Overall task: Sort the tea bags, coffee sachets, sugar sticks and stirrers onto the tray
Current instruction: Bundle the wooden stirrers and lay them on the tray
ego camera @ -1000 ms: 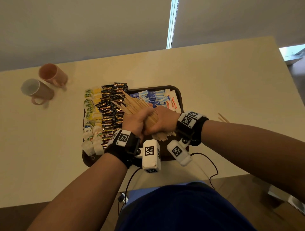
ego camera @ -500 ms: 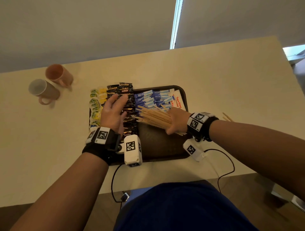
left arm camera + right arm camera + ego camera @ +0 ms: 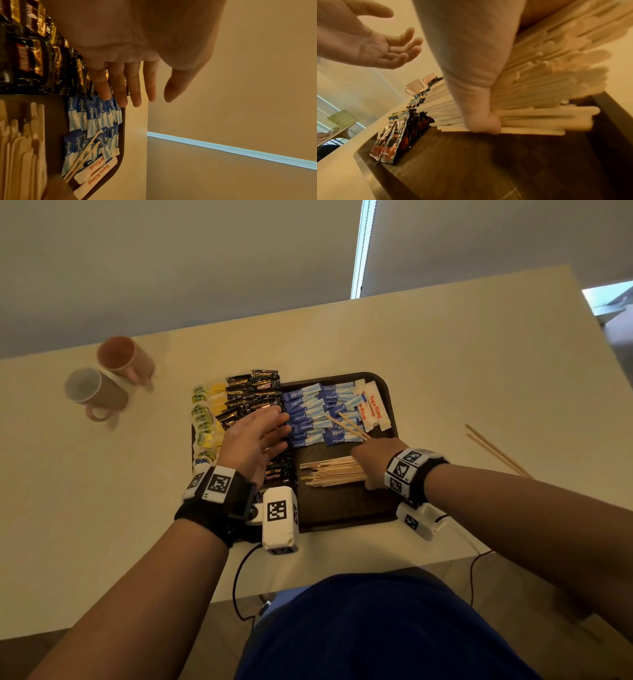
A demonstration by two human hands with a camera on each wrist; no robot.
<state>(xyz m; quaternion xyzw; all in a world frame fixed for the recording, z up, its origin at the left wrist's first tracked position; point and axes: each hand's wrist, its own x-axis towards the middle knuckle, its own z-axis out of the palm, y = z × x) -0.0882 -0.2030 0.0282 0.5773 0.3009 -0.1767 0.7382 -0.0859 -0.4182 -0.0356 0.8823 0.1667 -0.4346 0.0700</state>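
The right hand (image 3: 375, 465) has lowered the stirrers (image 3: 330, 472) onto the tray (image 3: 346, 511) — level now (two strays aside) — left hand (image 3: 255, 440) lifted away.

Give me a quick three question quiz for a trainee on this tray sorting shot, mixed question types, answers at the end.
1. True or false: the left hand grips a coffee sachet.
2. Which hand holds the bundle of wooden stirrers? A) left B) right
3. Fill in: two stray stirrers lie on the ____, right of the tray.

Key: 1 false, it is open above the coffee sachets; 2 B; 3 table.
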